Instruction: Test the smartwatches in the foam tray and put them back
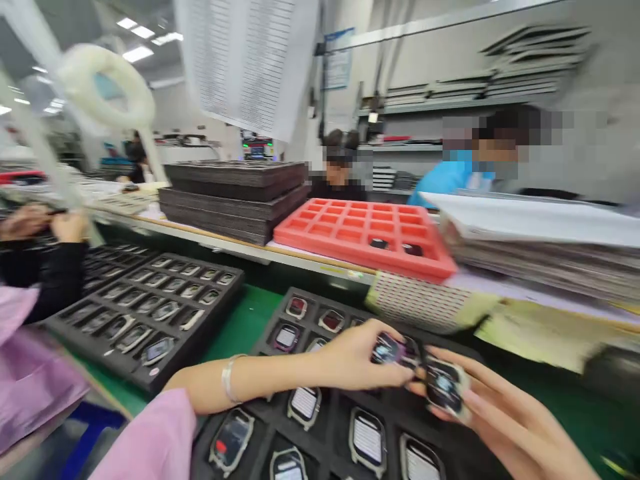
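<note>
Above a black foam tray (335,417) filled with smartwatch cases, both my hands are at work. My left hand (350,353), with a silver bracelet on its wrist, is closed on a smartwatch case (386,348) with a purple edge and a lit screen. A dark piece beside it is too blurred to tell apart. My right hand (505,407) grips a silver smartwatch case (444,385) by its edges, screen lit and facing me. The two held cases are close together. Below them, other cases such as a silver one (367,440) sit in the tray's compartments, several with lit screens.
Another black tray of watch cases (150,380) lies left on the green bench (245,320), near a co-worker's hands (67,225). A raised shelf holds stacked black trays (225,217), a red tray (320,243) and piled papers (550,253). Two people sit beyond.
</note>
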Demonstrator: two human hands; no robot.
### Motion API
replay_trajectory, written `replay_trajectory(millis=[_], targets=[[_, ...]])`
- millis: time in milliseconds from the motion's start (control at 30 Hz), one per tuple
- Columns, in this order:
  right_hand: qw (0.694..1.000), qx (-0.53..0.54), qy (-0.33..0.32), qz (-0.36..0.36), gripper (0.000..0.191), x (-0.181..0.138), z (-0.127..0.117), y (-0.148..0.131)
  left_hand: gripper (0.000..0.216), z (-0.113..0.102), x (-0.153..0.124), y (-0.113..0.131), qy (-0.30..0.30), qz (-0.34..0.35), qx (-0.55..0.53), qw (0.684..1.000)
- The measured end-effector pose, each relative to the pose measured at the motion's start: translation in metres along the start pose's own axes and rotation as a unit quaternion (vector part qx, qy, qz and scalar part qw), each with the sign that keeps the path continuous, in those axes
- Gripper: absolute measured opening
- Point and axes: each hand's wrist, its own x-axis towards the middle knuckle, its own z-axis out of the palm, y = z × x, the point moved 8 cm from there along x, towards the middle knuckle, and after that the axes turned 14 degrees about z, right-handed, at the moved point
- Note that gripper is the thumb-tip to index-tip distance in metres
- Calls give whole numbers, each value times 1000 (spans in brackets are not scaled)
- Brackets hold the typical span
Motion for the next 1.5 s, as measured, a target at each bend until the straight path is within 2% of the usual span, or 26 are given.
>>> replay_trajectory(millis=[67, 167, 367, 700, 1133, 1267, 1400, 1500], targets=[[992, 88, -62, 68, 41, -5, 6, 6, 46, 7, -6, -13, 42, -107, -150, 982], [982, 130, -96, 92, 48, -5, 11, 7, 37, 16, -7, -13, 39, -133, -229, 964], [979, 151, -110, 82, 45, -7, 15, 11, 34, 22, -11, -16, 34, -153, -313, 937], [993, 106, -46, 23, 44, -9, 6, 7, 30, 29, -12, -14, -9, -135, -310, 941], [997, 65, -40, -9, 46, -13, 9, 2, 32, 31, -12, -10, -23, -123, -287, 950], [997, 58, -43, -20, 51, -15, 8, 1, 32, 31, -12, -10, -26, -112, -286, 951], [997, 14, -81, -8, 73, -15, 11, 5, 32, 31, -11, -12, -25, -101, -296, 949], [992, -44, -118, 18, 71, -14, 11, 9, 33, 32, -11, -13, -31, -97, -296, 950]])
